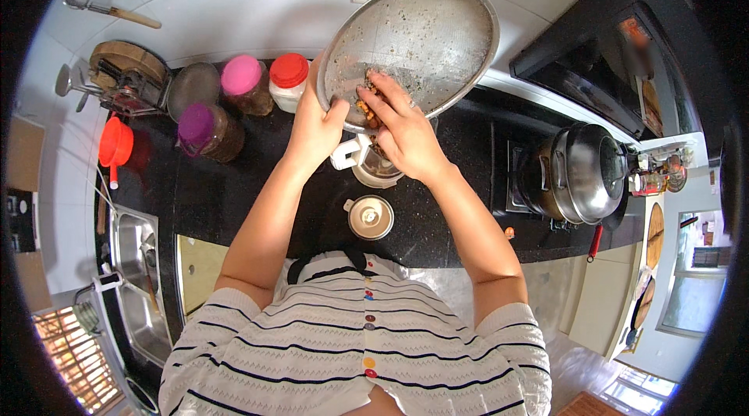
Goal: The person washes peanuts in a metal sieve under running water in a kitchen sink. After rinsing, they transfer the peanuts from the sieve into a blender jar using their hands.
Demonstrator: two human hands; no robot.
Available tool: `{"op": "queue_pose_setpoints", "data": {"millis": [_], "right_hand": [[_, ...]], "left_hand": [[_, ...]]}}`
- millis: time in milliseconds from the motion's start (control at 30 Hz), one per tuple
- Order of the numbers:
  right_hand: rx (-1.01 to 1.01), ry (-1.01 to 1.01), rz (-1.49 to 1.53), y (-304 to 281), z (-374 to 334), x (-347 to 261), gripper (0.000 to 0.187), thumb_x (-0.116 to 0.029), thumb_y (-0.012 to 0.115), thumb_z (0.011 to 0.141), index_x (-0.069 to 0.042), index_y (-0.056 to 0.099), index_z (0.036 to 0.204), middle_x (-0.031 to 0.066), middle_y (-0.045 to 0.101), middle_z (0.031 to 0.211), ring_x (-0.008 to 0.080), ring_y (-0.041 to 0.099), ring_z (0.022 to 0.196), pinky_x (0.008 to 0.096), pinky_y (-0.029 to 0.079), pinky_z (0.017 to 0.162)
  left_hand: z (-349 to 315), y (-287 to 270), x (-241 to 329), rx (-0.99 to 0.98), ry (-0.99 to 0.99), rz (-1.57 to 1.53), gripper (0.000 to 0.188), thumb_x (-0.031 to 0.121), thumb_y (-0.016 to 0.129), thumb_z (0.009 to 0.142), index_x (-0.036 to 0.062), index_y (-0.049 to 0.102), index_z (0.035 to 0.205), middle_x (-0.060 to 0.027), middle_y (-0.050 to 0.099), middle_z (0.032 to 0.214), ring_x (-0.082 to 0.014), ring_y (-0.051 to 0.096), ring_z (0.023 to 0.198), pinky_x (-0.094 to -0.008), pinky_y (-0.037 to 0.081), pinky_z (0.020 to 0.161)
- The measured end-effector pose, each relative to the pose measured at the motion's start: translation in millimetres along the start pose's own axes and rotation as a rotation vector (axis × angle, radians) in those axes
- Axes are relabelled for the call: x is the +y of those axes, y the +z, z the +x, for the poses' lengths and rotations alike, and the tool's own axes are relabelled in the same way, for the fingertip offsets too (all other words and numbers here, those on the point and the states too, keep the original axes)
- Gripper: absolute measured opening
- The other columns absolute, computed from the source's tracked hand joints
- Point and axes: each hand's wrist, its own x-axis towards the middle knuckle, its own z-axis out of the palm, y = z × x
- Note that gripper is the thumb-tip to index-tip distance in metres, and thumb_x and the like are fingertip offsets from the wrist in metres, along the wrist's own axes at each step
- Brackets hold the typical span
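Observation:
A large round metal strainer [437,30] is tilted up over the counter, its low edge toward me. My left hand [318,123] grips its left rim, thumb on the inside. Small orange-brown dried pieces [367,108] lie bunched at the low edge, and dark specks cling to the mesh. My right hand [402,123] reaches into the strainer, fingers stretched out against the pieces. Directly beneath stands a clear jug [378,174] with a white handle [349,152], partly hidden by the strainer and my right hand. Nearer me sits a round cream-coloured lid or cup [370,218].
Lidded jars, pink [242,77], purple [201,129] and red [289,71], stand left on the black counter [257,182]. A red ladle-like scoop [115,143] is farther left, above the sink [139,252]. At right, a big metal pot [585,170] sits on the stove.

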Motion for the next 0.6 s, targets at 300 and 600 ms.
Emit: {"op": "queue_pose_setpoints", "data": {"millis": [300,600], "right_hand": [[-0.147,0.032,0.032,-17,-21,6,0.047,-0.003,0.046,0.070,0.003,0.051,0.116,0.0182,0.048,0.122,0.0364,0.048,0.114,0.0410,0.039,0.098],[-0.080,0.044,-0.052,-31,-24,8,0.040,-0.005,0.053,0.071,-0.001,0.057,0.111,0.0175,0.048,0.120,0.0355,0.045,0.115,0.0425,0.039,0.097]], "left_hand": [[2,2,-1,-0.022,-0.034,-0.231,0.064,-0.016,0.040,0.073,0.0026,0.031,0.133,-0.0133,0.050,0.125,-0.0210,0.053,0.114,-0.0325,0.042,0.097],[1,1,0,-0.066,-0.045,-0.243,0.068,-0.015,0.040,0.073,0.0046,0.029,0.137,-0.0129,0.049,0.127,-0.0213,0.051,0.117,-0.0334,0.039,0.099]]}}
